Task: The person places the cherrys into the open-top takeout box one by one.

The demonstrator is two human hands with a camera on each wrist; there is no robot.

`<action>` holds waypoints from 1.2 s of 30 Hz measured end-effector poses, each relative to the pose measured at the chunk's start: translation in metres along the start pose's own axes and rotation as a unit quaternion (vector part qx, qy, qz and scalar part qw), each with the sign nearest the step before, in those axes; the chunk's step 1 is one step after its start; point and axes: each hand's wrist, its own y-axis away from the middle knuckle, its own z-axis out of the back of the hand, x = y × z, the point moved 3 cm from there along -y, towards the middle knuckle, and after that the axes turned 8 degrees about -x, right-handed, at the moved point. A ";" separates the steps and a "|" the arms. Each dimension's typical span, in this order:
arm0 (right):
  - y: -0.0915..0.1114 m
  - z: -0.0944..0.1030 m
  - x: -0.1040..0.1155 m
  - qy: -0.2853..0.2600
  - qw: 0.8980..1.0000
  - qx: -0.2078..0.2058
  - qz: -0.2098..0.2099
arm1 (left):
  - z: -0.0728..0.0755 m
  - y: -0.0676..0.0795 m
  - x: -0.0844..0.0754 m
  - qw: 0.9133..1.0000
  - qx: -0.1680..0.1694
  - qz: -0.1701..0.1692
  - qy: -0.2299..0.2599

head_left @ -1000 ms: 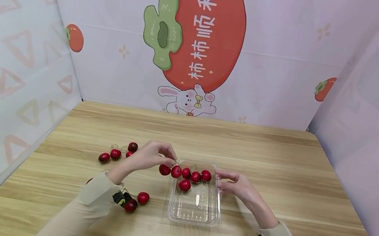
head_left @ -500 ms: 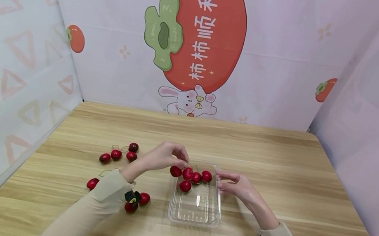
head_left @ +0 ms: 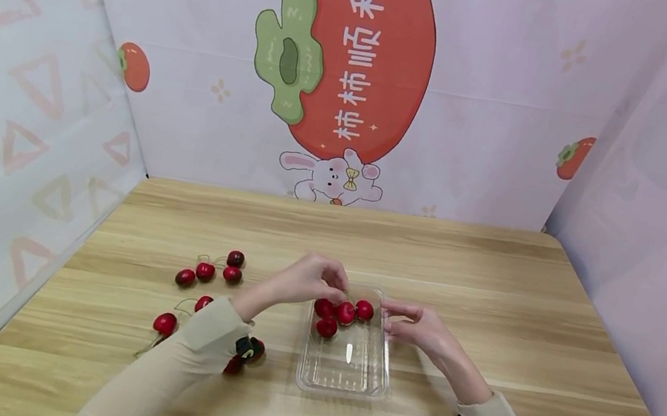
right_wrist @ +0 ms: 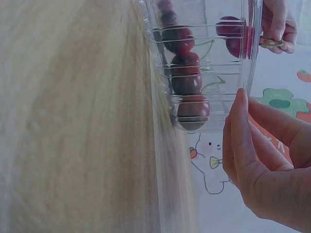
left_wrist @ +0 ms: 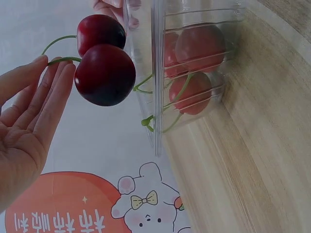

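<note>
My left hand [head_left: 311,281] pinches the green stems of a pair of dark red cherries [left_wrist: 105,75], which hang over the far left part of a clear plastic box [head_left: 343,379]. In the left wrist view, the pair hangs above the box's rim, apart from the cherries [left_wrist: 190,93] inside. With thumb and fingertips my right hand [head_left: 425,330] holds the box's right rim near its far corner. Several cherries [right_wrist: 193,112] with stems lie on the box floor at its far end, seen through the wall in the right wrist view.
On the wooden table [head_left: 468,275], several loose cherries [head_left: 205,271] lie to the left. Others, like one cherry [head_left: 165,323], sit closer by the left sleeve, which partly covers some. A printed cloth [head_left: 488,116] stands behind the table.
My left hand has moved right with the cherry pair, from the box's left edge to over its inside. The right hand stays on the rim.
</note>
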 end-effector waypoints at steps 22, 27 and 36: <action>0.000 0.001 0.000 0.002 1.000 0.002 -0.001 | -0.021 -0.010 0.004 1.000 0.019 -0.006 -0.024; 0.000 0.000 0.000 0.005 1.000 0.003 0.002 | -0.024 -0.013 0.006 0.999 0.022 0.003 -0.042; -0.002 0.000 -0.002 0.006 1.000 -0.005 -0.003 | -0.027 -0.017 0.007 0.997 0.029 0.011 -0.066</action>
